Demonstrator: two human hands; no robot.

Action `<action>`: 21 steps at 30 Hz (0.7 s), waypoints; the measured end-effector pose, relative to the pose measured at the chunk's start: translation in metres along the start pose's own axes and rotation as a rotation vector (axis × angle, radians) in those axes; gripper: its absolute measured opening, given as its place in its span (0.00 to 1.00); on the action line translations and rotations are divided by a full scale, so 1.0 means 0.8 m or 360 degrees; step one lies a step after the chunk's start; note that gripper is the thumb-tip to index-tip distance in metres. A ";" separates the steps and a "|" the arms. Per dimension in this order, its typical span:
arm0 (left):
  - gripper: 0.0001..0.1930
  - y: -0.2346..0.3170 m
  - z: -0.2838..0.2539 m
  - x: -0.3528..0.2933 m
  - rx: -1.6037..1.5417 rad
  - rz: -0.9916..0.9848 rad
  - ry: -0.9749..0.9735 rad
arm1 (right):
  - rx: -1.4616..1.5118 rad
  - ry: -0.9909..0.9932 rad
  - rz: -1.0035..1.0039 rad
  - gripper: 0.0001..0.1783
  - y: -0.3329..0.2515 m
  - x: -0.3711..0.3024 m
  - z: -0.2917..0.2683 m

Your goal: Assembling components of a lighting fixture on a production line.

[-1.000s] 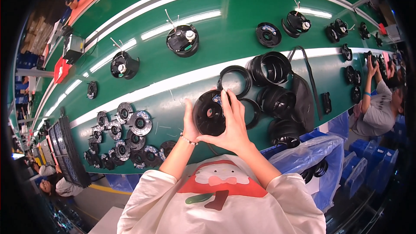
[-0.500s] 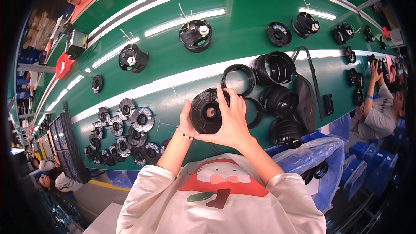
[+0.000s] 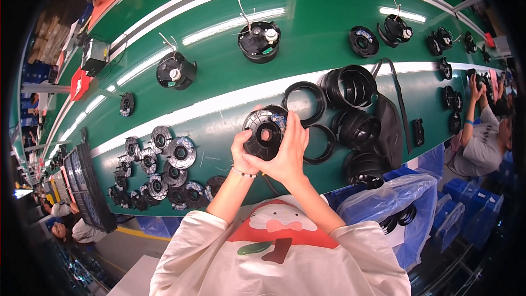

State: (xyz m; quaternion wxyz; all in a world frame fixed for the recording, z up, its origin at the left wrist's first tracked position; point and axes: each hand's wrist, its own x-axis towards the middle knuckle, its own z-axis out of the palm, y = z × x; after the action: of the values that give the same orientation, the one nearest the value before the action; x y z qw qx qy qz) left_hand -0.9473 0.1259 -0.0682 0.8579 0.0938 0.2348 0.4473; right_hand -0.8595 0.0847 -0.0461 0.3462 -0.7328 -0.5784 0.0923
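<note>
Between my two hands is a black round plastic housing (image 3: 253, 140) with a hole in its middle and a blue circuit board along its upper right. My left hand (image 3: 242, 151) grips the left rim, and my right hand (image 3: 291, 151) closes round the right side. Just beyond my right fingers lie two black rings, an upper ring (image 3: 285, 97) and a lower ring (image 3: 332, 143). Left of my hands, several similar round housings (image 3: 181, 152) are spread over the green worktable (image 3: 219, 126), some with blue boards showing.
Several wide black cylindrical shells (image 3: 364, 131) are stacked at the right, beside a black cloth-like piece (image 3: 388, 131). Beyond a pale rail, assemblies with wires (image 3: 258, 44) stand on a green belt (image 3: 213, 71). A plastic-lined bin (image 3: 361, 208) stands near right; a co-worker (image 3: 482, 137) sits farther right.
My hands have turned and tilted the housing, and more of its blue board shows. The assemblies on the far belt have shifted to the right.
</note>
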 end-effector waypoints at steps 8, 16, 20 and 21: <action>0.25 0.004 -0.022 0.034 -0.0189 0.0106 0.0137 | 0.0389 0.0204 -0.0066 0.66 0.018 0.009 0.037; 0.20 0.076 -0.077 0.181 -0.0053 0.0212 0.0314 | 0.0354 -0.0730 -0.0265 0.45 0.034 -0.080 0.031; 0.23 0.098 -0.130 0.270 0.0087 0.0583 0.0504 | -0.0357 -0.1149 -0.0158 0.52 0.058 -0.122 0.050; 0.24 0.103 -0.134 0.282 0.0060 0.0619 0.0562 | -0.0353 -0.1149 -0.0156 0.52 0.060 -0.122 0.056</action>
State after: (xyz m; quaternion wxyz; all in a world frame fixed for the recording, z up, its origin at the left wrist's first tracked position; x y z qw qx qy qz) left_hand -0.9492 0.3516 -0.2031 0.6996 0.0738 0.3667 0.6088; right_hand -0.8765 0.0095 -0.1344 0.0427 -0.6576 -0.7040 0.2648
